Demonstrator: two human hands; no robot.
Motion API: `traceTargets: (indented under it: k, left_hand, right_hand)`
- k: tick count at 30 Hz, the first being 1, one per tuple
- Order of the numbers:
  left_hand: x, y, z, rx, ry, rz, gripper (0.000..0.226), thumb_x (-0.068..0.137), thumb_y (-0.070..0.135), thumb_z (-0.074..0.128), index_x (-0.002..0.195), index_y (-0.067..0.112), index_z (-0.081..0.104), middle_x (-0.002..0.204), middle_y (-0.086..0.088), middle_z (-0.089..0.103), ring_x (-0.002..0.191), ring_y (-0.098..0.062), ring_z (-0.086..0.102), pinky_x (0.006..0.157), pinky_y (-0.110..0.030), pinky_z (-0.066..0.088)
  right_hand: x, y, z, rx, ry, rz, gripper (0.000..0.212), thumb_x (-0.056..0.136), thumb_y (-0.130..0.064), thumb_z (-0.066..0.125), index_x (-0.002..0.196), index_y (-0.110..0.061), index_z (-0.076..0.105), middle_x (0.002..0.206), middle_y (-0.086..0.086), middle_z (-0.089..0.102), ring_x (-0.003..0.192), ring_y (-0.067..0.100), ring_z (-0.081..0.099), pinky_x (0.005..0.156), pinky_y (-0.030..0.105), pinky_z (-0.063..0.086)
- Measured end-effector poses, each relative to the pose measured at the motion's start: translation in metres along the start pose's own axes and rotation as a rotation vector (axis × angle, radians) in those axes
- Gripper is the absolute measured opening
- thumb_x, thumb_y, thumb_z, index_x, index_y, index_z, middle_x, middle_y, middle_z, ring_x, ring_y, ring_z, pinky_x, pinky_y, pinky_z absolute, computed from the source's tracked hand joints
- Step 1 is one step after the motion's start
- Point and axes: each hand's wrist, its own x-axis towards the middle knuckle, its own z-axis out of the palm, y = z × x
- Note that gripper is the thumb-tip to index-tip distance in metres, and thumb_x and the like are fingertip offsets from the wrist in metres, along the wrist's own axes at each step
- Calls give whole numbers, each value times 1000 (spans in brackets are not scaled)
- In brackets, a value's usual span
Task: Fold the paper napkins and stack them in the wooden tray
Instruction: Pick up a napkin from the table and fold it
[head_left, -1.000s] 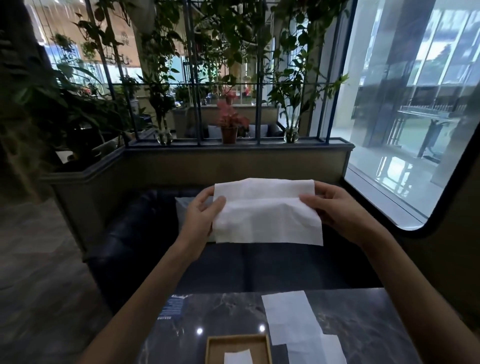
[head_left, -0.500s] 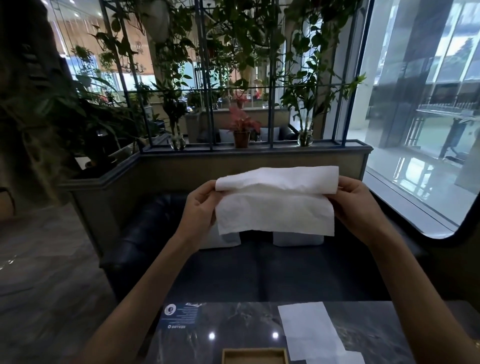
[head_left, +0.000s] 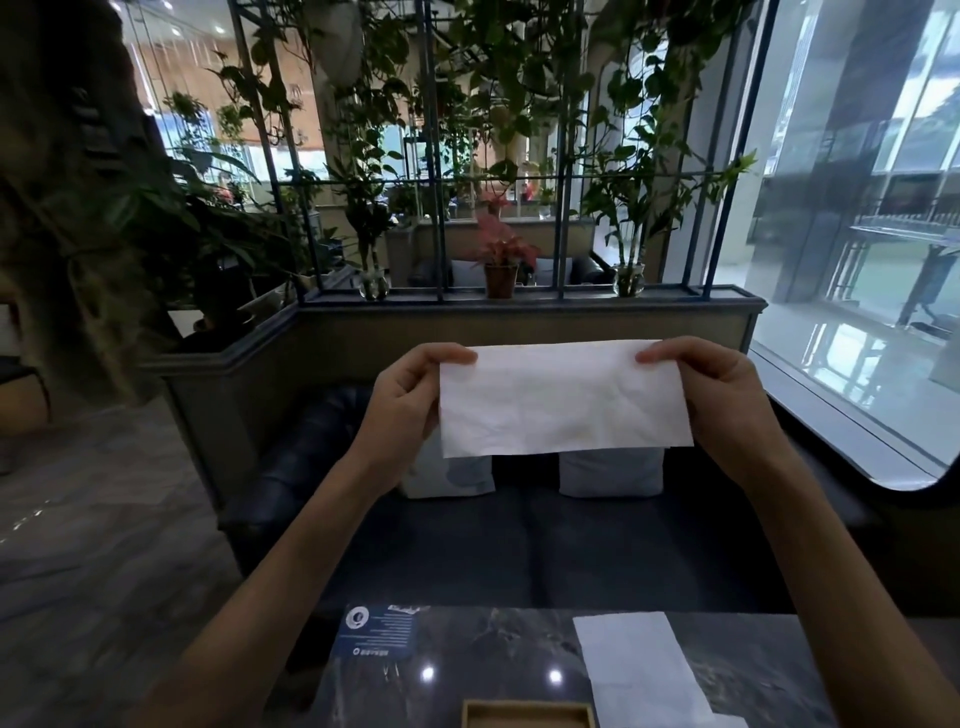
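Observation:
I hold a white paper napkin (head_left: 563, 400) up in the air in front of me, folded into a flat wide rectangle. My left hand (head_left: 408, 402) pinches its upper left corner and my right hand (head_left: 722, 402) pinches its upper right corner. Below, on the dark marble table (head_left: 493, 654), another white napkin (head_left: 641, 670) lies flat at the right. The far rim of the wooden tray (head_left: 527, 709) shows at the bottom edge; its inside is out of view.
A blue printed card (head_left: 379, 631) lies at the table's far left corner. Beyond the table is a dark sofa (head_left: 545, 540) with two pale cushions (head_left: 610, 470). Behind it runs a low wall with potted plants (head_left: 501, 260); a large window is at the right.
The napkin's top flap has come down, so it is now a flat, narrower rectangle held taut. Both hands shifted to its upper corners. The view tilted up, hiding most of the tray.

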Motion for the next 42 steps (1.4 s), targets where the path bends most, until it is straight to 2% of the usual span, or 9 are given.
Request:
traceTargets:
  k: [4,17,20,24,31,34,37,39,42]
  left_hand:
    - [1,7,-7,47,10,10,33,105,9,44,105,24,74,107,10,71,96,-16,67,79,-41,55]
    - [-9,20,-28,225,117,-116,36,102,6,48,136,17,53,131,-3,64,119,-15,63,96,-30,54]
    - [-11,23,-21,431,79,13,39,103,9,47,141,16,50,141,3,53,128,-7,50,93,-9,44]
    - [-8,41,0,421,-150,47,40,102,36,51,140,26,52,131,20,55,114,15,54,87,-10,47]
    - [-1,50,21,198,-332,-8,28,93,33,66,115,18,69,109,-12,72,98,-32,71,83,-46,59]
    - [-3,49,32,143,-227,41,24,93,31,67,106,11,71,101,-15,73,91,-33,72,75,-43,60]
    - [-5,49,40,39,-89,-7,22,91,31,71,104,13,73,95,-4,78,85,-21,75,68,-31,61]
    - [-8,47,42,-71,-16,-78,23,90,30,72,107,15,73,100,-5,79,89,-24,76,71,-35,63]
    - [-13,43,44,-132,52,-115,23,90,28,72,109,15,72,99,-5,79,87,-24,77,66,-33,62]
  right_hand:
    - [0,-3,7,-21,-21,-6,39,98,-4,53,93,-30,82,99,-6,79,88,23,65,73,29,54]
    - [-7,-32,47,-208,-66,-137,31,94,-11,69,112,-36,75,108,-6,77,95,7,69,78,20,56]
    - [4,-56,56,-338,-207,-178,38,95,-12,68,122,-39,70,106,2,75,92,15,70,79,24,58]
    - [24,-91,70,-536,-440,-186,50,95,-13,67,125,-52,60,102,5,73,89,13,70,77,24,57]
    - [48,-136,77,-746,-696,-162,55,95,-8,66,141,-36,54,97,-6,71,87,1,70,71,16,56]
    - [48,-136,70,-738,-612,-169,55,96,-9,65,145,-30,52,102,-15,68,88,-10,67,69,12,54]
    - [34,-112,54,-513,-213,-173,48,94,-43,61,141,-38,50,110,-16,68,92,-14,67,71,12,56]
    - [16,-85,52,-245,25,14,56,78,-75,56,123,-41,60,110,-4,73,94,2,71,77,25,58]
    - [-11,-45,62,-42,-16,282,84,62,-88,61,122,-30,64,104,4,79,93,22,76,75,32,60]
